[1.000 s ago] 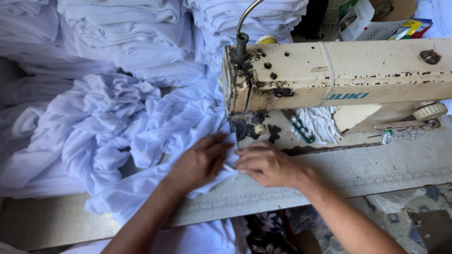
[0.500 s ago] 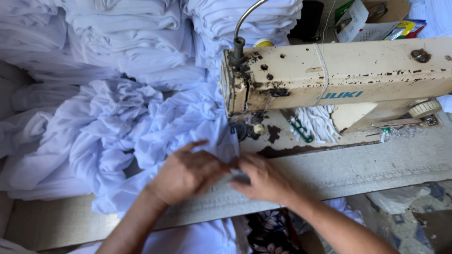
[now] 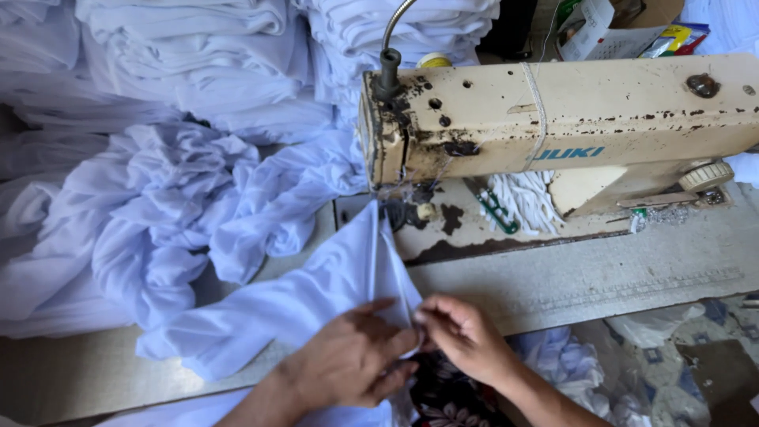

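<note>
At the bottom centre of the frame the left hand (image 3: 348, 364) and the right hand (image 3: 466, 338) are meeting at the near edge of the desk (image 3: 601, 277), both pinching the same white fabric piece (image 3: 316, 296). The left hand is lying over the cloth with its thumb and fingers closed on the folded edge, and the right hand is gripping that edge just beside it with its fingertips (image 3: 419, 318), so the two hands are almost touching. The fabric piece is running from the hands up and to the centre of the frame, narrowing to a point under the needle area (image 3: 395, 202) of the cream, rust-spotted sewing machine (image 3: 569, 119), which is filling the upper right. To the left, a rumpled heap of white cloth (image 3: 150, 221) is spreading over the desk, and folded white garments (image 3: 190, 47) are standing in stacks along the upper left and top centre. A green-handled tool (image 3: 496, 212) and a bundle of white threads (image 3: 526, 202) are lying on the machine bed beneath the arm. A patterned dark garment (image 3: 443, 399) is showing below the hands at the lower edge.
</note>
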